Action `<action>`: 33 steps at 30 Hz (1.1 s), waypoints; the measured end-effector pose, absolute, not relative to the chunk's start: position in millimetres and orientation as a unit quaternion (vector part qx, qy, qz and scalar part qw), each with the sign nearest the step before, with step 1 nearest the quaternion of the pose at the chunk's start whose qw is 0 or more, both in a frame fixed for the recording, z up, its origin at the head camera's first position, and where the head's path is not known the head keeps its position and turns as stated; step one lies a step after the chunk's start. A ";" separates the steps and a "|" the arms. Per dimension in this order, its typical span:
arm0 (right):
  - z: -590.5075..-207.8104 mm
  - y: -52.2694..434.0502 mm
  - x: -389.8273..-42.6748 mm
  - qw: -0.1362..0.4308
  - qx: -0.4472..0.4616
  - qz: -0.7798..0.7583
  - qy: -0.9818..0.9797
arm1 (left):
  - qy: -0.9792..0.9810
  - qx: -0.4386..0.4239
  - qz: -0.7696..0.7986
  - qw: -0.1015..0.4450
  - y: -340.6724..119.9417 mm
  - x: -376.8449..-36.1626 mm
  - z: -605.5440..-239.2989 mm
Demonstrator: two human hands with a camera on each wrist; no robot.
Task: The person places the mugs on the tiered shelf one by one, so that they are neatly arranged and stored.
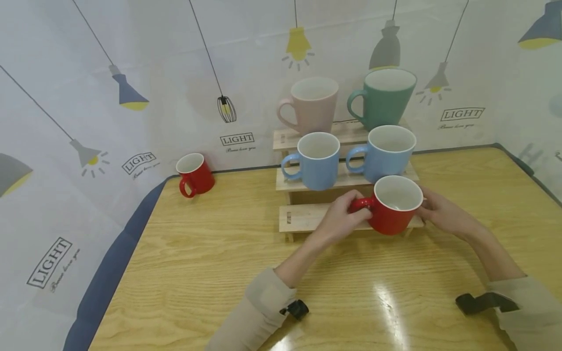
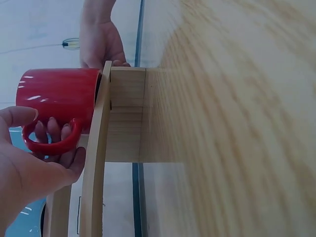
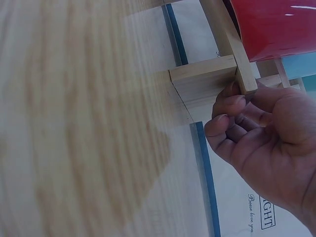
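Note:
A red mug (image 1: 395,207) stands on the right end of the lowest step of a wooden stepped rack (image 1: 303,218). My left hand (image 1: 356,208) grips the mug's handle (image 2: 49,145), with fingers through the loop in the left wrist view. My right hand (image 1: 425,209) sits at the mug's right side. In the right wrist view the fingertips (image 3: 228,106) of this hand (image 3: 234,114) are loosely curled against the end of the rack's board (image 3: 243,74), below the red mug (image 3: 276,27). They wrap round nothing.
Two blue mugs (image 1: 317,160) (image 1: 387,152) stand on the middle step, and a pink mug (image 1: 312,105) and a green mug (image 1: 385,97) on the top step. Another red mug (image 1: 196,174) sits at the wooden table's (image 1: 210,273) far-left corner. A patterned curtain (image 1: 88,97) surrounds the table.

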State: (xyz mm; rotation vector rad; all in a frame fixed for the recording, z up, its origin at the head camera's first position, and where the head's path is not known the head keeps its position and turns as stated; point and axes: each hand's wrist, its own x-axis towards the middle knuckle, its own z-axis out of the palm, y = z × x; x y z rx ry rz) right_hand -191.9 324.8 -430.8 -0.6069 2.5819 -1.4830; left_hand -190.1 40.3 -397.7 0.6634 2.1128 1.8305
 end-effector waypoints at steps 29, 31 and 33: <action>-430.5 325.2 -190.4 0.043 -0.198 -0.484 0.851 | 0.754 0.275 0.587 0.102 -41.8 -196.7 -395.6; -430.6 324.9 -189.8 0.044 -0.199 -0.489 0.848 | 0.752 0.282 0.588 0.100 -51.1 -196.9 -395.7; -430.9 325.1 -189.5 0.044 -0.201 -0.491 0.846 | 0.747 0.286 0.592 0.099 -60.7 -196.9 -395.2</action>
